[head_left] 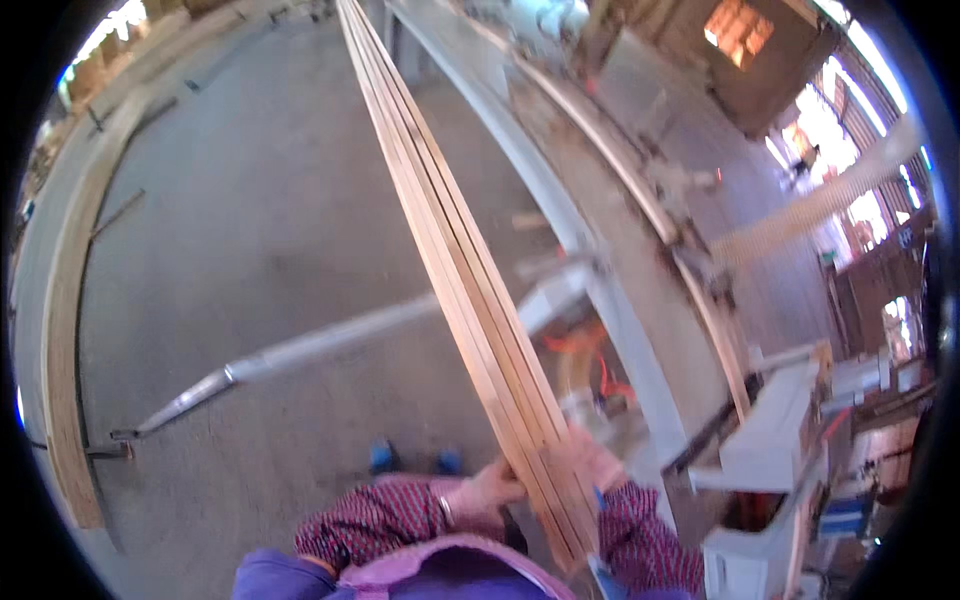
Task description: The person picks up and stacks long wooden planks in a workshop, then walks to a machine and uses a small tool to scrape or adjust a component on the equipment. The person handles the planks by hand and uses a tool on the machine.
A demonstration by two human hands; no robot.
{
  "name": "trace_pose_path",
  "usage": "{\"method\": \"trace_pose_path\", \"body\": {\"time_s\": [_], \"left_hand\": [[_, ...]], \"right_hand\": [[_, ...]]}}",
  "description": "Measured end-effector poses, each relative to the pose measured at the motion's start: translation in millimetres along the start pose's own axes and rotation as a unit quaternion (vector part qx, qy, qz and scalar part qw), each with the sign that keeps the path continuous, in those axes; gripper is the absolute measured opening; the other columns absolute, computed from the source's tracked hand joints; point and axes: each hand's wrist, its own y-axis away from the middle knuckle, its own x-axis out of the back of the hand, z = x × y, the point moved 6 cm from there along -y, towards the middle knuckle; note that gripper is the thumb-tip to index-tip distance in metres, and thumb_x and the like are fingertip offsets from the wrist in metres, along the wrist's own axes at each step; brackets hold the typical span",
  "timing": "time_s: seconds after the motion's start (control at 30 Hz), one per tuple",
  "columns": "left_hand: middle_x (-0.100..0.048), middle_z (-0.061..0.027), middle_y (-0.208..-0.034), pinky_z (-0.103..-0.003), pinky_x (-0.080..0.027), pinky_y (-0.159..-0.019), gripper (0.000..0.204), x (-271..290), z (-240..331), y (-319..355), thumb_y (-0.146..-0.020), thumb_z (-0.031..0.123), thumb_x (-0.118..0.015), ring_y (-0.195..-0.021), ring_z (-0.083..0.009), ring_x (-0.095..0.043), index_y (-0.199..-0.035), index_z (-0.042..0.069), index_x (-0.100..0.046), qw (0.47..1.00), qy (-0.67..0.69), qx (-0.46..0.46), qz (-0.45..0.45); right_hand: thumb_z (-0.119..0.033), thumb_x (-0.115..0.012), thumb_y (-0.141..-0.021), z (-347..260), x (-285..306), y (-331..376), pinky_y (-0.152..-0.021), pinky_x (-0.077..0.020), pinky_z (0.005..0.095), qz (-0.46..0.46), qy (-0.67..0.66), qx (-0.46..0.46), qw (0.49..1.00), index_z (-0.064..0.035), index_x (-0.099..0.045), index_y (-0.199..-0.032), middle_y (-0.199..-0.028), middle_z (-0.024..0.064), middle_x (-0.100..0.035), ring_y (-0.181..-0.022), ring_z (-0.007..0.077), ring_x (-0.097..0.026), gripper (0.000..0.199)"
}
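Observation:
Several long, pale wooden strips (455,255) lie side by side in one bundle. It runs from close in front of my body far out over the floor. At its near end, my left hand (495,488) is closed round the left edge, with the fingertips hidden beneath the wood. Opposite it, my right hand (592,462) grips the right edge, slightly blurred. The near ends of the strips reach a little past both hands, towards my right sleeve (645,535).
A long grey metal bench (625,330) carrying a wooden strip (620,165) runs along the right. A silver pole (330,338) stretches low across the left, by a long wooden beam (65,330). White machinery (770,430) stands near right; a ribbed hose (820,195) hangs behind.

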Motion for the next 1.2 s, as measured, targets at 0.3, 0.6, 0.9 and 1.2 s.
{"method": "trace_pose_path", "body": {"time_s": [0.3, 0.6, 0.9, 1.2], "left_hand": [[-0.053, -0.0097, -0.127, -0.039, -0.046, -0.098, 0.073, -59.9, 22.7, 19.7, -0.08, 0.02, -0.071, -0.117, -0.0228, -0.053, -0.14, 0.006, -0.031, 0.931, 0.365, 0.001, -0.018], [-0.058, -0.0086, -0.111, -0.034, -0.055, -0.08, 0.055, -61.0, -0.5, 32.9, -0.085, 0.013, -0.069, -0.096, -0.0194, -0.061, -0.128, 0.006, -0.037, 0.956, 0.101, -0.073, 0.267], [-0.065, -0.0047, -0.085, -0.031, -0.051, -0.063, 0.031, 5.4, 2.9, 158.6, -0.08, 0.017, -0.071, -0.072, -0.0162, -0.062, -0.104, 0.0, -0.061, 0.892, 0.036, -0.114, 0.435], [-0.066, -0.0063, -0.095, -0.031, -0.053, -0.074, 0.041, 72.8, -5.3, 309.6, -0.083, 0.017, -0.071, -0.081, -0.0153, -0.063, -0.117, 0.001, -0.056, 0.878, 0.109, -0.112, 0.453]], "right_hand": [[-0.049, -0.058, -0.091, -30.2, 11.4, -8.4, -0.095, -0.0454, 0.0306, 0.01, -0.426, -0.201, 0.882, 0.0047, -0.047, -0.132, -0.122, 0.0115, -0.058, -0.11, 0.0158, -0.055, 0.069], [-0.052, -0.058, -0.089, -23.6, -23.3, -5.3, -0.094, -0.0455, 0.0306, 0.017, -0.44, -0.167, 0.882, 0.0036, -0.052, -0.128, -0.119, 0.0117, -0.059, -0.108, 0.0166, -0.056, 0.068], [-0.052, -0.019, -0.101, -145.6, -137.2, -20.9, -0.101, -0.0428, 0.039, -0.108, -0.624, -0.066, 0.771, -0.0031, -0.043, -0.137, -0.131, 0.0113, -0.054, -0.117, 0.0233, -0.053, 0.065], [-0.028, -0.053, -0.093, -246.0, -234.2, -30.7, -0.084, -0.0492, 0.0423, -0.037, -0.276, -0.05, 0.959, -0.0026, -0.048, -0.117, -0.105, 0.0231, -0.064, -0.098, 0.0332, -0.063, 0.036]]}}
